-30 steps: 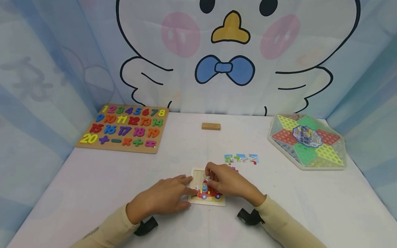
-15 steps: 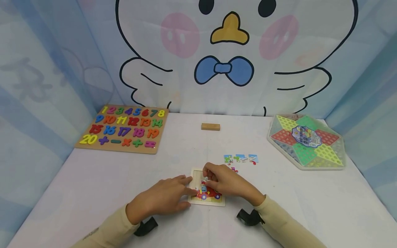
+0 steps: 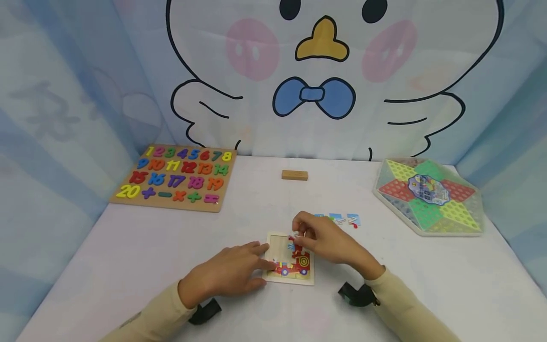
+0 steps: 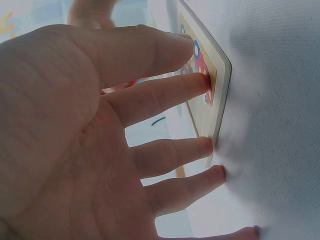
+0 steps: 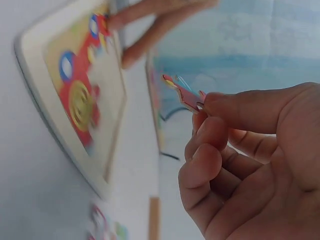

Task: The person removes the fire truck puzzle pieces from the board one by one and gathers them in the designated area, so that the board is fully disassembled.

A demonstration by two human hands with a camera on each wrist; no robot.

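Note:
My right hand [image 3: 326,241] pinches a small jigsaw piece [image 5: 185,95] between thumb and index finger, and the right wrist view shows it tilted and raised off the board. Its printed side has red, blue and yellow on it. Below lies a wooden puzzle tray [image 3: 279,246], its bottom and right side filled with pieces picturing a red car [image 3: 295,270]. Bare wood shows at the upper left of the tray. My left hand [image 3: 226,270] lies at the tray's left side with fingers spread, its index fingertip on the car picture and another fingertip at the rim.
Loose jigsaw pieces [image 3: 353,219] lie beyond the right hand, partly hidden by it. A wooden number board [image 3: 175,178] sits back left, a small wooden block [image 3: 294,175] back centre, a hexagonal box [image 3: 429,197] back right. A printed curtain stands behind.
My right hand has moved away from the tray's middle toward its upper right, carrying the jigsaw piece and uncovering more of the red car. The left hand stays on the tray.

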